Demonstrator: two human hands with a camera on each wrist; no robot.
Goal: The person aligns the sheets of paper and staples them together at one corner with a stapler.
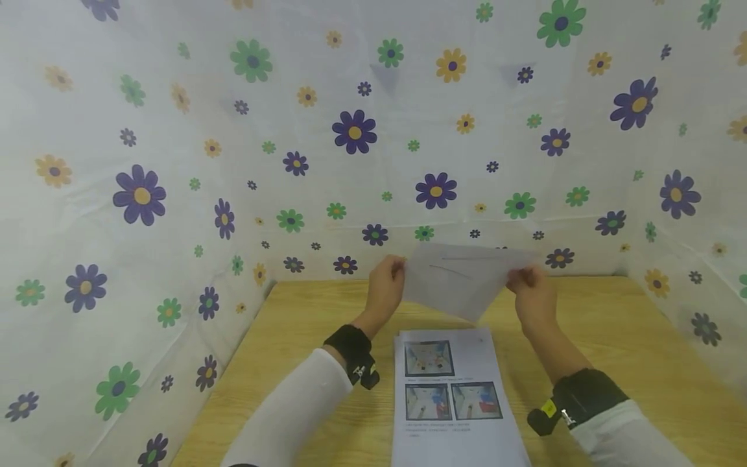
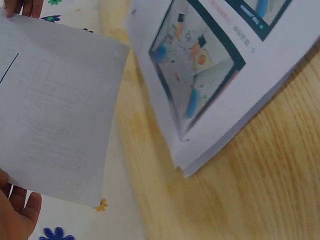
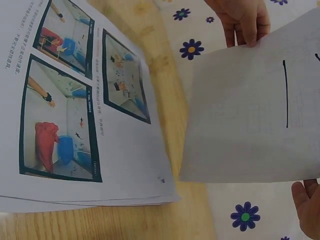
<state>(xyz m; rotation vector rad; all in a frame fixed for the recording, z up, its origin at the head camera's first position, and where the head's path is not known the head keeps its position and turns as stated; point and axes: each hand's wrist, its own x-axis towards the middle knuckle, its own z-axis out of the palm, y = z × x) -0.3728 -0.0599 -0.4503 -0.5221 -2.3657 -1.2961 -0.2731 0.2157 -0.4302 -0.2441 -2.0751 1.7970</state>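
Note:
A sheet of white paper (image 1: pixel 452 285) is held up above the far part of the table, tilted, with thin dark pen lines on it. My left hand (image 1: pixel 385 287) pinches its left edge between thumb and fingers. At the opposite edge, my right hand (image 1: pixel 533 295) pinches it likewise. Faint print shows on the sheet in the left wrist view, and a straight black line (image 3: pixel 286 95) stands out in the right wrist view. Below and nearer to me lies a stack of printed pages (image 1: pixel 449 447), its top page bearing several dark-framed pictures and lines of text.
The stack rests on a light wood-grain table (image 1: pixel 315 311). White curtains (image 1: pixel 327 188) with purple, green and orange flowers enclose the table at the back and both sides. Dark straps with small devices sit on the left wrist (image 1: pixel 353 350) and right wrist (image 1: pixel 586 399).

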